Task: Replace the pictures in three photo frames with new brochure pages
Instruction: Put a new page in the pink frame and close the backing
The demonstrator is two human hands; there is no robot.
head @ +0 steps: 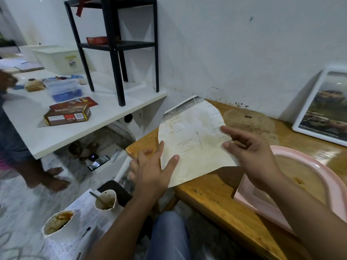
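**Brochure Page Held Over the Wooden Surface**

We hold one brochure page in both hands above the near left corner of the wooden surface. The page is pale and stained, with a grey header band along its far edge, faint lines of print and a hand-drawn arrow near the middle. It is raised clear of the surface and curves slightly.

Left hand: the grip is closed on the page. The thumb lies on the printed face near the lower left edge, and the fingers pass behind the sheet.

Right hand: the grip pinches the right edge of the page. The thumb presses on the printed face and the index finger extends along the edge above it.

Task items nearby:
- A pink photo frame lies flat on the surface, just beside and partly under our right forearm.
- A white photo frame with a picture in it leans against the wall at the far right of the surface, well apart from the page.

Other items:
- A white table stands to the left and carries a black shelf rack, a brown carton and clear plastic containers.
- Two paper cups with food residue stand on printed sheets on the floor, below our left forearm.
- A phone lies on the floor under the white table.
- The bare feet of a second person show at the left edge.
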